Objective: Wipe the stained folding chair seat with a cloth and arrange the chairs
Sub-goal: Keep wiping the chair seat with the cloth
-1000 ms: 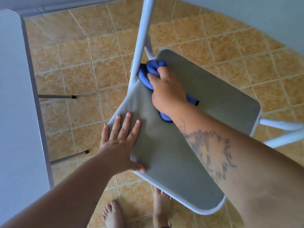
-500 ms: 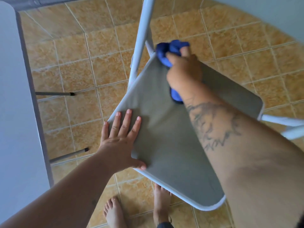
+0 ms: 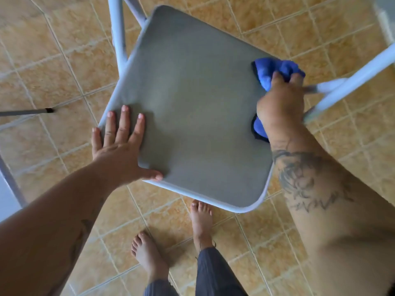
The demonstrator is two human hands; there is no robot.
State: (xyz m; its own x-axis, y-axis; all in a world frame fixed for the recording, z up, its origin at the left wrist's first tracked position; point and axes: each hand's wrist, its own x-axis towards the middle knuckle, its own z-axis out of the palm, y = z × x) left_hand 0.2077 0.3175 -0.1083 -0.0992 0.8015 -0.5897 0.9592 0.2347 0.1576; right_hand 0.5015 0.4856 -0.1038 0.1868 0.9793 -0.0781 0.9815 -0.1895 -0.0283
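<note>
The folding chair's grey seat (image 3: 192, 107) fills the middle of the head view, edged by a pale metal frame (image 3: 119, 37). My right hand (image 3: 281, 105) is closed around a bunched blue cloth (image 3: 273, 70) and presses it on the seat's far right corner, beside the frame's right tube (image 3: 350, 80). Part of the cloth shows under my wrist. My left hand (image 3: 120, 144) lies flat with fingers spread on the seat's near left corner, thumb hooked on the front edge. I see no distinct stain on the grey surface.
Orange tiled floor (image 3: 64, 67) lies all around. My bare feet (image 3: 201, 221) stand just under the seat's front edge. A thin dark-tipped leg (image 3: 27, 112) of another piece of furniture reaches in from the left, with a pale surface (image 3: 6, 197) at the left edge.
My right hand has swept the blue cloth from the seat's far left corner across the back to the far right corner. The view shifted left. My left hand stays flat on the same corner.
</note>
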